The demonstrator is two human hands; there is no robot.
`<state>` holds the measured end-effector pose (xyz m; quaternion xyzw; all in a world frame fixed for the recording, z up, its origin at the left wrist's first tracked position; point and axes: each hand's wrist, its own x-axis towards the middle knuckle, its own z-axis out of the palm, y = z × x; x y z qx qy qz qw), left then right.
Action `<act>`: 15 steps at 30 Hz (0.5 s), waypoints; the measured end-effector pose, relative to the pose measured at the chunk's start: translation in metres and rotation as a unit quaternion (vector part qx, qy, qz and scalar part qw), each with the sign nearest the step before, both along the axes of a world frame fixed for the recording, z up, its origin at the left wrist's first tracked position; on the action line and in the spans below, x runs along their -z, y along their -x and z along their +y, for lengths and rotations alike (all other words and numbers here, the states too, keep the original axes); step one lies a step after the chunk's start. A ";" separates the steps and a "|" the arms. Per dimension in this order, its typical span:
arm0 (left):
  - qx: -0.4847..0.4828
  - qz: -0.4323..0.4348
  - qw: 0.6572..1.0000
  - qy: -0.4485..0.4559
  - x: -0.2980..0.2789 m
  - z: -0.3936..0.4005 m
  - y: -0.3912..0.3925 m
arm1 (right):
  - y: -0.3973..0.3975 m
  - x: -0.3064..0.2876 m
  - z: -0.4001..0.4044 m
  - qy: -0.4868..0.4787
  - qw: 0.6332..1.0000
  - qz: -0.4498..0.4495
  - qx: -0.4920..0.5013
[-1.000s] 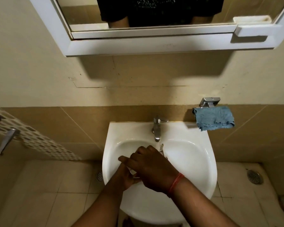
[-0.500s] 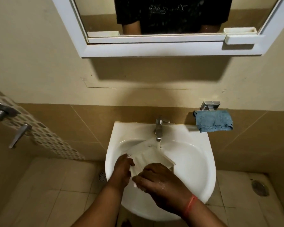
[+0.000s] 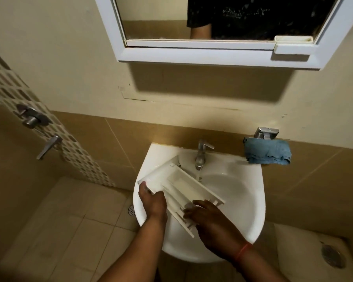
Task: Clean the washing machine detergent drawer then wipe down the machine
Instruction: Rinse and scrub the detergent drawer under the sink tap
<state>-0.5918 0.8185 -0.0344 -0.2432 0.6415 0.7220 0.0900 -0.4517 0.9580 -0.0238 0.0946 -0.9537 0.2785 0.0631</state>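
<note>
White plastic detergent drawer (image 3: 179, 188) lies tilted in white ceramic basin (image 3: 243, 200), left of metal tap (image 3: 201, 154). Left hand (image 3: 153, 202) at its left end, right hand (image 3: 210, 220) on its near end. Blue cloth (image 3: 267, 152) right of tap; white-framed mirror (image 3: 212, 55) above.

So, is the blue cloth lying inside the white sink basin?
No, the blue cloth hangs on the wall beside the white sink basin.

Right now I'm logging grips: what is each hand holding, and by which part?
The left hand grips the detergent drawer by its front-panel end. The right hand rests on the opposite end, fingers inside a compartment.
</note>
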 end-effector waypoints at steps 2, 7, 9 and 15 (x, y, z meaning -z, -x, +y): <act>-0.016 0.008 1.000 -0.004 0.000 0.000 -0.004 | -0.003 -0.002 0.004 0.071 0.996 -0.037 0.037; -0.059 0.034 0.997 -0.046 -0.008 0.001 -0.001 | -0.006 -0.002 0.010 0.150 0.977 -0.101 0.111; -0.071 0.034 0.995 -0.061 -0.014 0.003 0.002 | -0.004 -0.002 0.006 0.205 0.958 -0.122 0.162; -0.038 0.088 0.989 -0.109 -0.024 0.004 0.008 | 0.022 -0.022 0.007 0.541 0.765 -0.192 0.291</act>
